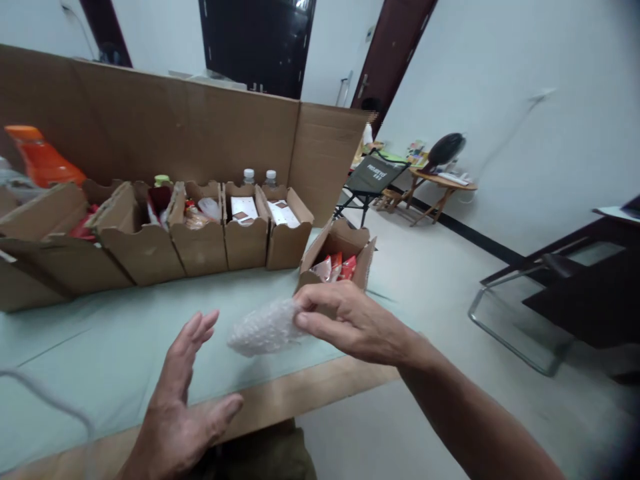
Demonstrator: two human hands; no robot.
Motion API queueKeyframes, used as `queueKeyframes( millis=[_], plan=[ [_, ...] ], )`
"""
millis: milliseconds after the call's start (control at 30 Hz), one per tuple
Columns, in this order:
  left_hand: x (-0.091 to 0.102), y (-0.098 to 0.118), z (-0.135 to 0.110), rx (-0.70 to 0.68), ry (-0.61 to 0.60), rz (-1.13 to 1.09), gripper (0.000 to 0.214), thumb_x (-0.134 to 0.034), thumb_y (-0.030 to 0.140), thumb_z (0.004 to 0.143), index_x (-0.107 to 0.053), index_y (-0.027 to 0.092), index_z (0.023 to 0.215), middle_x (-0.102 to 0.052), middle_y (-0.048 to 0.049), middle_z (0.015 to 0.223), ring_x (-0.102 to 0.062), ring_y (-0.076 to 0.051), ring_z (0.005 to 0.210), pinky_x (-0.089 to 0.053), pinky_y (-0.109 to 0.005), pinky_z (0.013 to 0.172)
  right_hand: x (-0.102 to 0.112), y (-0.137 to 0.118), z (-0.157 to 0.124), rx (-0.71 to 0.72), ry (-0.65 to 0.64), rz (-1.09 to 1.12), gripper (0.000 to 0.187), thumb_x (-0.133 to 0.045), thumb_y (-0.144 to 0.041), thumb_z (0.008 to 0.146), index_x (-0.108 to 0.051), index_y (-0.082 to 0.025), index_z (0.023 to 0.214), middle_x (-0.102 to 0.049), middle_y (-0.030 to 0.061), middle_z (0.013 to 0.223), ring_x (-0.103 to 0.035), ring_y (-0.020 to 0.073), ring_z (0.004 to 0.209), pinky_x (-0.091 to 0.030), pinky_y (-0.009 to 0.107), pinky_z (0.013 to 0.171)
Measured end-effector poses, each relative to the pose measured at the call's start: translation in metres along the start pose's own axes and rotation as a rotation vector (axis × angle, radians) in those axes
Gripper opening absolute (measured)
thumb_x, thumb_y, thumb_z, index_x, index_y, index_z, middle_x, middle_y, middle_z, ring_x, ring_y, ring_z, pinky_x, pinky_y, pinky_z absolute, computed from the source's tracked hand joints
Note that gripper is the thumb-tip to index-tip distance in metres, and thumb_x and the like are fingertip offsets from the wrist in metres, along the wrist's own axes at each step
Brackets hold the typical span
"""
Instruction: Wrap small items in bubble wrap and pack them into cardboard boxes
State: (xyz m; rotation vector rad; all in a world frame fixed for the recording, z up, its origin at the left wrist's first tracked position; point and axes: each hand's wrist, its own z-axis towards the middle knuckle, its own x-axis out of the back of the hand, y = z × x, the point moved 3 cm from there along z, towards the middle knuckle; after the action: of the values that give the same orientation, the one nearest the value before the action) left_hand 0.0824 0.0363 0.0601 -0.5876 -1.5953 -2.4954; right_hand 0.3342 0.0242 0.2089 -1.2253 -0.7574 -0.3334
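Pinched by one end between the thumb and fingers of my right hand, a bubble-wrap bundle hangs sideways above the table. Whatever may be inside the wrap cannot be made out. My left hand is held apart from the bundle on its left, thumb and fingers spread, with nothing in it. Just beyond my right hand stands a cardboard box with red and white packets inside. The pale green cloth on the table lies below both hands.
A row of cardboard bins holds bottles, packets and white boxes. Behind it rises a cardboard screen. A grey cable crosses the left side. Farther off are a folding chair, a person and a dark fan.
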Motion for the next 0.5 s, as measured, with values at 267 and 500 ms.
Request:
queueKeyframes(
  millis=[267,500],
  plan=[
    [0.0,-0.026,0.005,0.584,-0.026,-0.621,0.054,-0.081,0.052,0.075,-0.073,0.015,0.114,-0.077,-0.0097,0.103,-0.068,-0.019,0.083,-0.054,-0.025,0.07,-0.123,0.059,0.038,-0.134,0.08,0.703,0.05,-0.055,-0.065,0.095,-0.059,-0.019,0.074,-0.063,0.0012,0.073,-0.059,0.0147,0.069,-0.045,0.028,0.067],
    [0.007,-0.052,-0.001,0.64,0.235,-0.765,0.053,-0.085,0.053,0.072,-0.073,0.016,0.107,-0.077,-0.0052,0.093,-0.069,-0.018,0.081,-0.054,-0.026,0.071,-0.172,0.059,0.049,-0.188,0.083,0.768,0.038,-0.084,-0.048,0.076,-0.066,-0.02,0.095,-0.067,0.0016,0.087,-0.061,0.0158,0.081,-0.047,0.029,0.075]
  ],
)
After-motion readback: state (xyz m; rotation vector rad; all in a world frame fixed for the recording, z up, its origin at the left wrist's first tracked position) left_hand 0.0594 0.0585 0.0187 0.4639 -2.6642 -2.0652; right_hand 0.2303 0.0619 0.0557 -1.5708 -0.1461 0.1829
